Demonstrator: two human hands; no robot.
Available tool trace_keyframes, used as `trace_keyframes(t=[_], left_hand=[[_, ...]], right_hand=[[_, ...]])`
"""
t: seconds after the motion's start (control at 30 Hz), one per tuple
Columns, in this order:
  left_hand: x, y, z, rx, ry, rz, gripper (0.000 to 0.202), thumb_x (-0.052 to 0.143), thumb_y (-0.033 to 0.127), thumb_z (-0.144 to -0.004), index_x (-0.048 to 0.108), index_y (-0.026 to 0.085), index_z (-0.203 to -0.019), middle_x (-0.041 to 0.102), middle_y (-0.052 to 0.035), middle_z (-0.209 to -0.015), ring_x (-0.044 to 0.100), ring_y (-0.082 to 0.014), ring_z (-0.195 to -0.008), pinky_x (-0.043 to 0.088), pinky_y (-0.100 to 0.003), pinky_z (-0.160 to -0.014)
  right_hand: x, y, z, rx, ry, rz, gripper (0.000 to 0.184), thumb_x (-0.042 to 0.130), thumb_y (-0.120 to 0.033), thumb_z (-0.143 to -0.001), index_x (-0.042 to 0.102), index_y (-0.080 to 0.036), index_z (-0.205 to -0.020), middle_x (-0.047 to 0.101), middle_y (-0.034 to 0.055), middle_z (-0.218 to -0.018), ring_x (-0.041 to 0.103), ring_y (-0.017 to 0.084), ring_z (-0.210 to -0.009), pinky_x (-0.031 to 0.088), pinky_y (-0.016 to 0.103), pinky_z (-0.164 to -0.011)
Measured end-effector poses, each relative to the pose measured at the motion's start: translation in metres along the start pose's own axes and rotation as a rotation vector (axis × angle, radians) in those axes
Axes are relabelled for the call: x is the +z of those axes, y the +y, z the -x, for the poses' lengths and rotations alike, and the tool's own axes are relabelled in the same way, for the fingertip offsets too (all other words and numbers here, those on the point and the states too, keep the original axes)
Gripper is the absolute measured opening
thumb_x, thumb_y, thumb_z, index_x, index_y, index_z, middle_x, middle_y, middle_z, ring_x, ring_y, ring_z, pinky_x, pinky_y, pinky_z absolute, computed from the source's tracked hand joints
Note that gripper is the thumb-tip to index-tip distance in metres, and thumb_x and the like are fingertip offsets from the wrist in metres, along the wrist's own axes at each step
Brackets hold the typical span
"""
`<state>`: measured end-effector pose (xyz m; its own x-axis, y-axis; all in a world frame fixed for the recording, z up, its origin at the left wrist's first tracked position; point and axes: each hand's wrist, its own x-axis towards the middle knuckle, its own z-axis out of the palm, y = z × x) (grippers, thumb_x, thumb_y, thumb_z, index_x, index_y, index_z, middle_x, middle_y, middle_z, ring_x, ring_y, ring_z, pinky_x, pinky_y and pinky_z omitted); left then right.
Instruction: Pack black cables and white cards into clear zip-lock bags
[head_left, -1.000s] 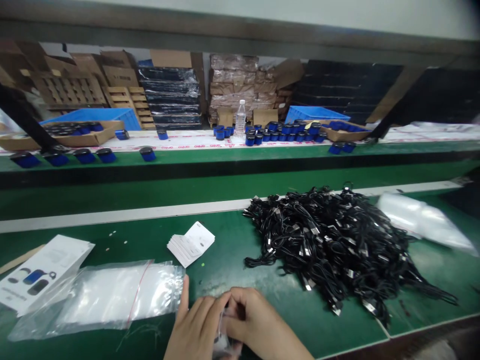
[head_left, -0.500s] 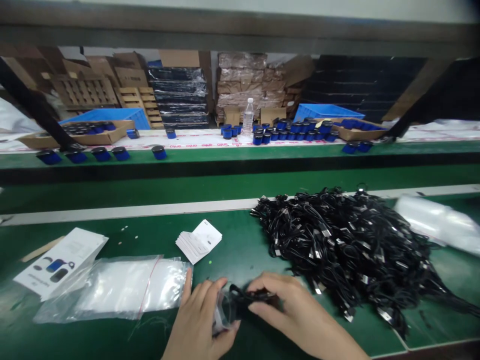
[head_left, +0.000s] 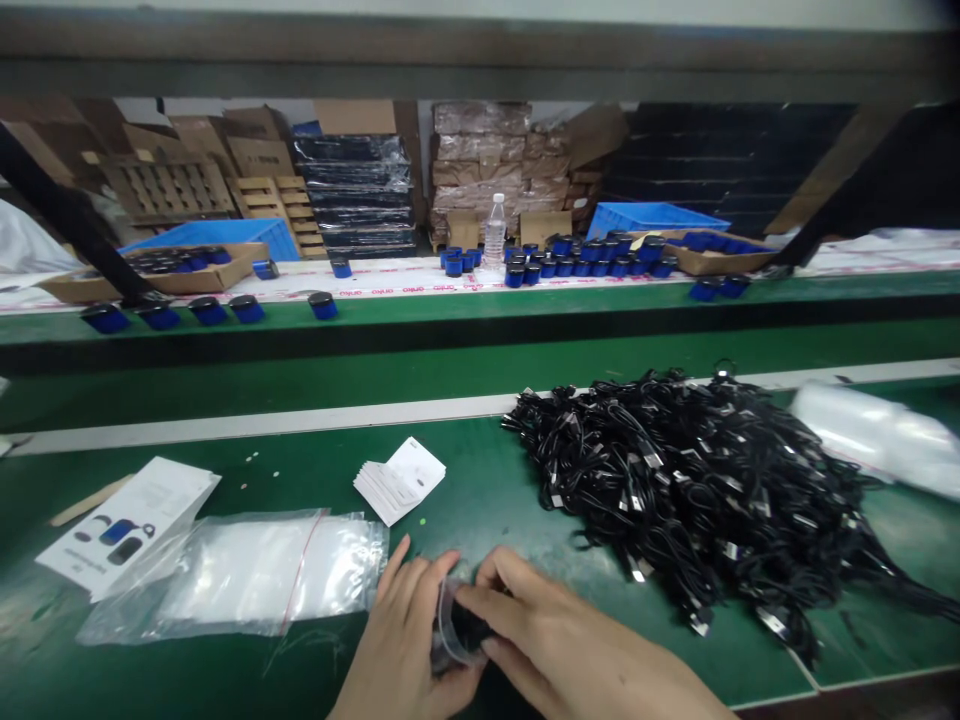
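Low in the middle of the view, my left hand (head_left: pixel 401 640) holds a small clear plastic bag (head_left: pixel 450 632) at its open mouth, fingers curled round it. My right hand (head_left: pixel 555 640) pinches a coiled black cable (head_left: pixel 471 630) that sits partly inside that bag. Both hands rest on the green bench (head_left: pixel 480 500). A big heap of black cables (head_left: pixel 697 485) lies to the right of my hands. A stack of clear zip bags (head_left: pixel 247 575) lies just left of them.
A fanned stack of small white cards (head_left: pixel 399 480) lies ahead of my hands, and white leaflets (head_left: pixel 131 520) at far left. More clear bags (head_left: pixel 877 435) lie at right. Beyond a green conveyor, blue round speakers (head_left: pixel 585 262), a water bottle (head_left: pixel 494 232), cardboard trays and boxes stand.
My right hand has moved left and pushed the black cable further into the bag held by my left hand. One second ago both hands were closed together on the bag alone.
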<state>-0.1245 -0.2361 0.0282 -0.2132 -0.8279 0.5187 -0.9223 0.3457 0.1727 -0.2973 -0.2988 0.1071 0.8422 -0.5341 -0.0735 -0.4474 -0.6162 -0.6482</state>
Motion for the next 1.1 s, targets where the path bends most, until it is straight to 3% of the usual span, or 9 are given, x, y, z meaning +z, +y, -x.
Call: trace_keyframes(t=[0.1,0.2,0.33,0.5,0.67,0.77,0.87,1.0,1.1], left_hand=[[0.004,-0.001,0.005,-0.012,0.001,-0.022,0.056,0.055,0.030,-0.067,0.038,0.011,-0.116,0.065,-0.0098,-0.093,0.063,-0.0273,-0.091,0.050,-0.048,-0.087],[0.011,-0.001,0.009,-0.040,0.044,-0.007,0.055,0.053,0.033,-0.070,0.038,0.010,-0.117,0.063,-0.0124,-0.098,0.062,-0.0270,-0.092,0.047,-0.049,-0.090],[0.016,-0.001,0.013,-0.097,0.067,0.034,0.053,0.046,0.029,-0.072,0.036,0.011,-0.121,0.059,-0.0122,-0.100,0.058,-0.0270,-0.097,0.045,-0.051,-0.093],[0.019,-0.002,0.017,-0.149,0.037,0.105,0.059,0.045,0.023,-0.070,0.032,0.013,-0.126,0.057,-0.0085,-0.095,0.056,-0.0279,-0.101,0.043,-0.054,-0.094],[0.020,0.002,0.023,-0.234,0.071,0.138,0.062,0.049,0.029,-0.073,0.029,0.016,-0.131,0.054,-0.0065,-0.090,0.050,-0.0307,-0.107,0.040,-0.056,-0.094],[0.019,0.007,0.024,-0.376,0.084,0.179,0.060,0.049,0.030,-0.074,0.030,0.018,-0.130,0.052,-0.0048,-0.084,0.049,-0.0320,-0.105,0.039,-0.059,-0.093],[0.014,0.008,0.024,-0.432,0.081,0.230,0.061,0.046,0.027,-0.075,0.027,0.020,-0.132,0.054,-0.0066,-0.089,0.052,-0.0314,-0.102,0.040,-0.060,-0.090],[-0.004,-0.005,0.022,-0.519,-0.029,0.450,0.086,0.061,0.028,-0.067,0.016,0.022,-0.141,0.057,-0.0100,-0.106,0.057,-0.0299,-0.099,0.050,-0.050,-0.083],[-0.025,-0.020,0.018,-0.582,-0.208,0.733,0.087,0.075,0.035,-0.059,0.033,0.026,-0.135,0.058,-0.0082,-0.115,0.057,-0.0304,-0.102,0.049,-0.046,-0.086]], right_hand=[[0.003,0.000,-0.002,0.061,0.075,-0.138,0.033,0.052,-0.006,-0.080,0.056,-0.024,-0.108,0.061,0.0010,-0.097,0.059,0.014,-0.085,0.045,0.021,-0.075],[0.010,0.000,-0.011,0.216,0.205,-0.255,0.011,0.062,-0.013,-0.076,0.061,-0.021,-0.082,0.064,-0.0036,-0.073,0.059,0.012,-0.066,0.042,0.019,-0.060],[0.023,-0.001,-0.019,0.288,0.304,-0.235,0.008,0.068,-0.016,-0.068,0.061,-0.019,-0.066,0.060,-0.0043,-0.063,0.054,0.010,-0.056,0.036,0.019,-0.053],[0.033,0.000,-0.019,0.142,0.244,-0.234,0.018,0.056,-0.012,-0.078,0.069,-0.024,-0.076,0.065,-0.0033,-0.070,0.058,0.010,-0.064,0.038,0.018,-0.060],[0.024,-0.010,-0.016,0.082,0.138,-0.195,0.020,0.051,-0.015,-0.084,0.068,-0.020,-0.074,0.066,-0.0025,-0.069,0.057,0.010,-0.060,0.038,0.019,-0.059],[0.021,-0.015,-0.017,-0.030,-0.002,-0.162,0.010,0.063,-0.020,-0.078,0.068,-0.020,-0.086,0.066,-0.0010,-0.080,0.061,0.012,-0.070,0.040,0.018,-0.061],[0.029,-0.013,-0.023,-0.031,-0.010,-0.094,0.016,0.072,-0.015,-0.068,0.070,-0.020,-0.083,0.065,-0.0008,-0.081,0.062,0.013,-0.071,0.042,0.017,-0.062],[0.032,-0.008,-0.030,-0.028,0.124,-0.118,0.016,0.060,-0.012,-0.080,0.072,-0.020,-0.072,0.064,0.0002,-0.077,0.061,0.011,-0.070,0.042,0.017,-0.064],[0.021,-0.009,-0.030,0.041,0.236,-0.197,0.014,0.061,-0.015,-0.080,0.072,-0.023,-0.077,0.066,-0.0025,-0.074,0.059,0.010,-0.066,0.040,0.018,-0.061]])
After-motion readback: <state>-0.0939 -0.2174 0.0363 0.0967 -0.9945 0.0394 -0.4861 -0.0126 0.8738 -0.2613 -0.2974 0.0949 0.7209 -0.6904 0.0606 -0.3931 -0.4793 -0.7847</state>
